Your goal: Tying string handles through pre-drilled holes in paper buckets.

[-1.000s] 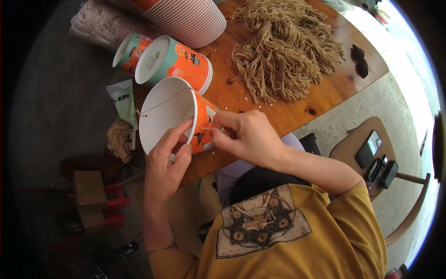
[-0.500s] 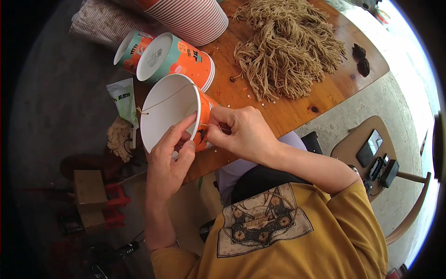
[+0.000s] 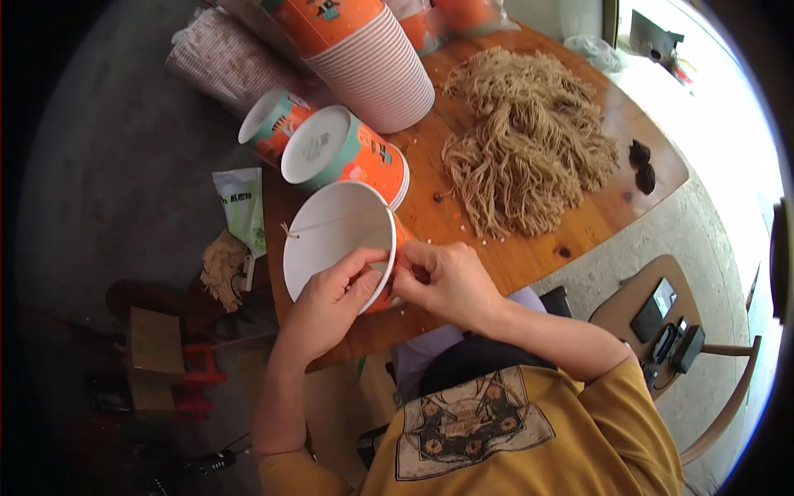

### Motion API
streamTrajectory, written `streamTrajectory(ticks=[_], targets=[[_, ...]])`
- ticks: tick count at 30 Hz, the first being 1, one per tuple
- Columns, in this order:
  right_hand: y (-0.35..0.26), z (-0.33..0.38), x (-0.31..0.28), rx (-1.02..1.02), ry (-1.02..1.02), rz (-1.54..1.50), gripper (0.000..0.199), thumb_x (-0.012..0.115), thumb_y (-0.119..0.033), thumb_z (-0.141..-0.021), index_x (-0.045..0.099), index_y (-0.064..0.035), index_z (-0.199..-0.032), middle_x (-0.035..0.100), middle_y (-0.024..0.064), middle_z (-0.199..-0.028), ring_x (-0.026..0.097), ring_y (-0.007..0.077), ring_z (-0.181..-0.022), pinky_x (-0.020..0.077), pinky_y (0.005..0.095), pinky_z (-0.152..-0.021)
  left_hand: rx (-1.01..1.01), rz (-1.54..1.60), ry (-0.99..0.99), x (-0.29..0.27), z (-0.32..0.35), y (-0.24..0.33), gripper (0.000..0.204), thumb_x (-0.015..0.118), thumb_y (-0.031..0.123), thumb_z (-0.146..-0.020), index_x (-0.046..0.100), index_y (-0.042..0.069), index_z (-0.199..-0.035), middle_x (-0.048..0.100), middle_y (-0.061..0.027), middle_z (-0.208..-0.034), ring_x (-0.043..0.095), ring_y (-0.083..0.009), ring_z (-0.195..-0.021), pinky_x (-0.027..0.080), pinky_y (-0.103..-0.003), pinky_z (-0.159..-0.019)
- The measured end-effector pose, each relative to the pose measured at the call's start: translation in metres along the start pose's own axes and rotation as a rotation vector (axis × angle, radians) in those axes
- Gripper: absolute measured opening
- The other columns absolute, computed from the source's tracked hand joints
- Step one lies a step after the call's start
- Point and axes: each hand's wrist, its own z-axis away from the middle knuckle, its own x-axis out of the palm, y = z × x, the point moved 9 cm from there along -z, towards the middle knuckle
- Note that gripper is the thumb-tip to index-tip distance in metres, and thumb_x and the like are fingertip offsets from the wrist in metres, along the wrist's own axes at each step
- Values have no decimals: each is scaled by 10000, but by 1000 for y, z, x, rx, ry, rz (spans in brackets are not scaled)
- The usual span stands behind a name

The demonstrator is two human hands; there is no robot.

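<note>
A white-lined orange paper bucket (image 3: 321,223) lies tipped at the table's near left edge, its mouth facing left. A thin cord (image 3: 291,232) is knotted through its far-left wall and stretches across the inside. My left hand (image 3: 327,310) reaches into the mouth, thumb and forefinger pinched together near the right-hand wall; what lies between them is too small to make out. Outside that same wall, my right hand (image 3: 447,285) is closed in a pinch against the printed side. The cord's end there is hidden by my fingers.
A heap of tan cords (image 3: 529,140) lies on the wooden table (image 3: 504,260), two dark lumps (image 3: 643,165) to its right. Upturned buckets (image 3: 364,161) and a tall nested stack (image 3: 372,70) stand beyond my hands. A chair (image 3: 662,289) at right holds a phone (image 3: 654,311).
The view has shifted, so everything sits lower and further right. My left thumb and forefinger have closed together inside the bucket. My right hand keeps its pinch at the outer wall.
</note>
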Motion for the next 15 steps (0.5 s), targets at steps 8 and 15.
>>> streamTrajectory(ticks=[8,15], targets=[[-3,-5,4,-75,-64,33,170,622,-173,-814,603,-8,-855,588,131,-630,586,246,-539,467,343,-550,113,-172,82,-4,-13,8,71,519,90,-911,519,24,-939,621,-138,-797,623,-280,-741,479,-352,-672],[-23,1,-21,-378,-180,244,143,643,-172,-834,599,-39,-862,566,91,-752,583,241,-687,492,329,-556,149,257,218,-31,-15,-7,63,486,70,-925,520,23,-902,627,-46,-861,609,-116,-795,491,-271,-709]])
